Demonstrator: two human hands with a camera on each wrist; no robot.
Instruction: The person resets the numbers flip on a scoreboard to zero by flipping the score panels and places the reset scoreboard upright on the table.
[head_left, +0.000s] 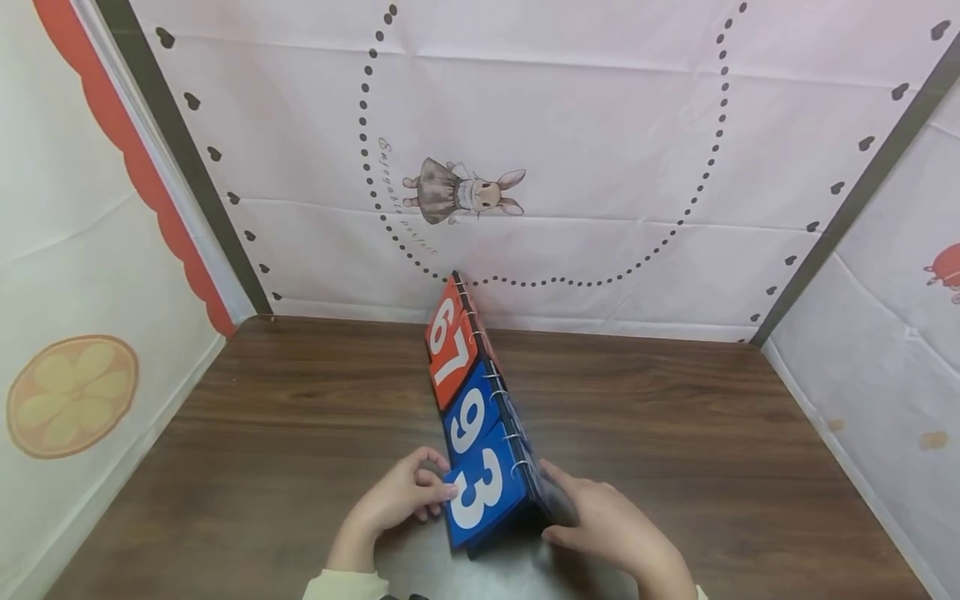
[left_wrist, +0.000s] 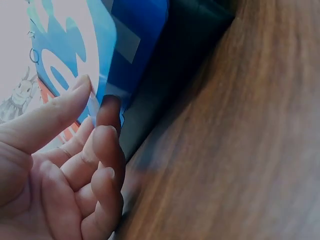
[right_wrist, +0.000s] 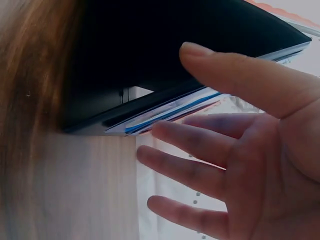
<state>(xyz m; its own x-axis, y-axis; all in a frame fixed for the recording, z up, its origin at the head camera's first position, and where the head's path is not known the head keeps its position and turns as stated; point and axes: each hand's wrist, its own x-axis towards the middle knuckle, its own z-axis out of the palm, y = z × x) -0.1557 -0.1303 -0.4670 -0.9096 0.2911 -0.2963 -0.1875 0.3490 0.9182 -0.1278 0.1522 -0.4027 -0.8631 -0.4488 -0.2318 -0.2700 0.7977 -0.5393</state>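
Left hand [head_left: 403,493]: at the near left of the scoreboard; thumb [left_wrist: 75,100] on the face of a blue card, index finger behind it, so the two pinch its free edge; the remaining fingers curl.
Flip scoreboard [head_left: 480,400]: stands tented on the wooden table [head_left: 675,417], between the two hands, its length running from the near end toward the back wall.
Red cards [head_left: 453,346]: at the far end of the left slope, bearing white digits.
Blue cards [head_left: 468,417]: on the near part of that slope; the nearest, the 3 card [head_left: 486,485], is the pinched one.
Step at the 3 card: by judgement, parting one card from its stack so it can be turned.
Binder rings [head_left: 498,394]: along the ridge; the next move likely calls for swinging the free edge up and over them, without dragging the cards beneath.
Right hand [head_left: 607,525]: beside the near end of the right slope; fingers straight and spread, thumb [right_wrist: 220,65] before the black panel [right_wrist: 145,45]; contact cannot be told; seemingly placed to steady the stand.
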